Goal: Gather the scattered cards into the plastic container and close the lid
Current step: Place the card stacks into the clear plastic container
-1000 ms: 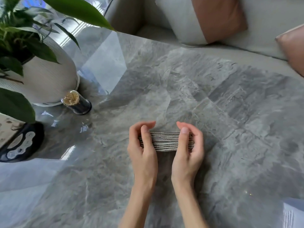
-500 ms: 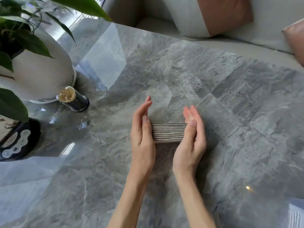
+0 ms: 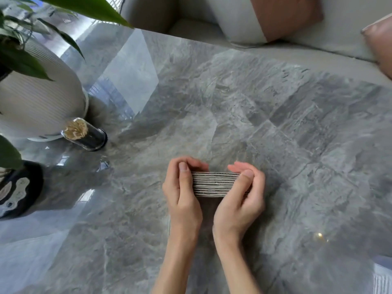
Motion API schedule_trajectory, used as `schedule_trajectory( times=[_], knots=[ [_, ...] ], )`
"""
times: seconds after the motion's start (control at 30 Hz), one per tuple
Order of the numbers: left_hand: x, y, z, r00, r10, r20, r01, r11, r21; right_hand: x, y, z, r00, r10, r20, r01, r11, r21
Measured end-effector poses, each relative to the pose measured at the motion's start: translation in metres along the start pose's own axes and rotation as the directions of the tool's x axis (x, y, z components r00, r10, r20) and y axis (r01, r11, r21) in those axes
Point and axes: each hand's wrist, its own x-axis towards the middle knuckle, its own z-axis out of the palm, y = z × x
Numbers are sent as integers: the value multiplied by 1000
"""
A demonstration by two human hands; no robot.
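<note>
A thick stack of cards (image 3: 214,184) stands on edge above the grey marble table (image 3: 297,128), its striped edges facing me. My left hand (image 3: 182,187) grips the stack's left end, thumb on the near side and fingers curled over the top. My right hand (image 3: 244,194) holds the right end the same way, thumb pressed on the near face. The plastic container and its lid are not in view.
A white ribbed plant pot (image 3: 36,107) with green leaves stands at the far left. Beside it lies a dark toothpick jar (image 3: 84,134), and a black remote-like object (image 3: 14,192) sits at the left edge. Sofa cushions (image 3: 275,15) lie beyond the table. Paper (image 3: 381,281) shows at bottom right.
Both hands went from flat palms pressing the stack's ends to fingers curled over its top. The stack has stayed between them at the same spot on the table.
</note>
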Motion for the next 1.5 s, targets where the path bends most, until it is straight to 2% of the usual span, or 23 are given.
schedule_trajectory(
  times=[0.1, 0.2, 0.27, 0.3, 0.33, 0.4, 0.43, 0.5, 0.53, 0.57, 0.63, 0.73, 0.77, 0.83, 0.87, 0.9, 0.93, 0.97, 1.03, 1.1, 1.2, 1.33, 1.5],
  knots=[
    [0, -7, 0, 999, -5, -47, 8, 998, 63, 0, 4, 5, 998, 41, -44, -44, 997, -58],
    [3, 1, 5, 989, -93, -116, 104, 991, 88, 4, -9, 8, 995, 100, -19, -101, 986, -131],
    [10, 23, 18, 955, -231, -183, 264, 948, 179, 18, -38, 13, 969, 248, -11, -243, 941, -237],
    [13, 40, 27, 926, -321, -200, 367, 892, 263, 29, -58, 14, 925, 378, -28, -368, 876, -311],
    [16, 60, 35, 892, -408, -193, 451, 802, 391, 39, -76, 11, 844, 534, -52, -514, 777, -364],
    [16, 110, 43, 854, -521, -3, 412, 672, 615, 56, -108, -7, 641, 764, -70, -727, 576, -374],
    [14, 138, 42, 826, -542, 155, 336, 693, 638, 63, -125, -22, 515, 856, -31, -821, 483, -303],
    [-2, 190, 32, 671, -552, 495, 305, 814, 495, 61, -164, -59, 252, 950, 182, -957, 273, -98],
    [-17, 211, 27, 588, -510, 628, 308, 859, 410, 54, -182, -80, 195, 936, 294, -979, 204, -2],
    [-34, 226, 22, 515, -455, 726, 298, 890, 346, 45, -199, -100, 182, 909, 375, -983, 168, 70],
    [-71, 239, 17, 371, -383, 846, 238, 920, 312, 22, -219, -141, 197, 890, 411, -978, 149, 147],
    [-119, 245, 26, 172, -354, 919, 138, 933, 333, -22, -236, -198, 138, 896, 421, -975, 48, 217],
    [-134, 244, 31, 157, -330, 931, 127, 941, 312, -31, -241, -216, 116, 907, 405, -975, 26, 222],
    [-156, 243, 45, 191, -303, 934, 168, 947, 273, -36, -249, -251, 61, 922, 383, -978, -22, 208],
    [-165, 241, 53, 235, -354, 905, 283, 916, 285, -34, -254, -270, 53, 923, 382, -977, -32, 212],
    [-171, 239, 64, 302, -426, 853, 419, 863, 283, -31, -256, -289, 86, 926, 369, -974, -1, 228],
    [-176, 237, 76, 348, -495, 796, 520, 809, 275, -26, -256, -309, 144, 934, 327, -972, 71, 226],
    [-182, 235, 87, 380, -544, 748, 580, 771, 265, -21, -254, -327, 248, 929, 274, -964, 210, 163],
    [-199, 228, 109, 420, -573, 704, 543, 780, 312, -6, -255, -351, 477, 833, 281, -835, 529, -150],
    [-225, 231, 135, 437, -563, 702, 440, 814, 379, 17, -249, -369, 537, 754, 378, -655, 655, -376],
    [-251, 228, 165, 422, -594, 685, 397, 801, 449, 53, -237, -385, 533, 746, 399, -542, 663, -517],
    [-265, 230, 198, 375, -638, 673, 503, 750, 430, 85, -214, -407, 549, 719, 426, -495, 691, -526],
    [-271, 230, 229, 350, -662, 663, 568, 713, 411, 107, -209, -413, 611, 708, 354, -471, 685, -556]
  ],
)
